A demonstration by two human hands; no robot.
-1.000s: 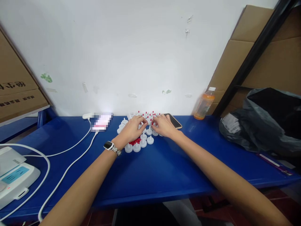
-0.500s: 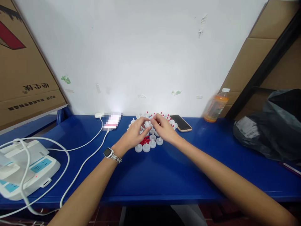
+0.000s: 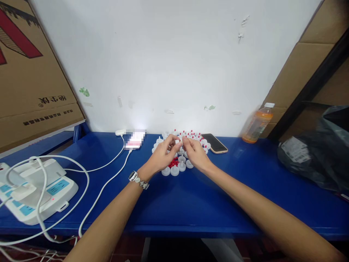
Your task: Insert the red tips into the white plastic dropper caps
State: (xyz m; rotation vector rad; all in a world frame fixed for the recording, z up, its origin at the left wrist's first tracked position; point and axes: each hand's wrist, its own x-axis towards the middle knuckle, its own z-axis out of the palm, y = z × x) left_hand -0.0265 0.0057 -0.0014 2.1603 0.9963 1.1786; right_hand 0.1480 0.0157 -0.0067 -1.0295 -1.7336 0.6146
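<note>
My left hand (image 3: 167,153), with a watch and bracelet at the wrist, is closed around a white plastic nozzle cap, mostly hidden by the fingers. My right hand (image 3: 196,153) meets it from the right, thumb and index finger pinched at the cap's upper end. Whatever sits in that pinch is too small to make out. Under and around both hands stand several round white nozzle caps (image 3: 175,171), spouts up. A small heap of loose red tips (image 3: 173,162) lies among the front ones. Several caps at the back and right carry red tips (image 3: 191,131).
A dark-screened phone (image 3: 214,143) lies right of the caps; a lit phone (image 3: 135,139) charges at the left. A white power strip (image 3: 51,198) with looping cables occupies the left. An orange drink bottle (image 3: 257,123) and a black plastic bag (image 3: 302,160) stand right on the blue table (image 3: 191,203).
The view has shifted slightly, so everything appears further right. Both hands stay together over the caps; the white cap in the left hand is now more covered by fingers.
</note>
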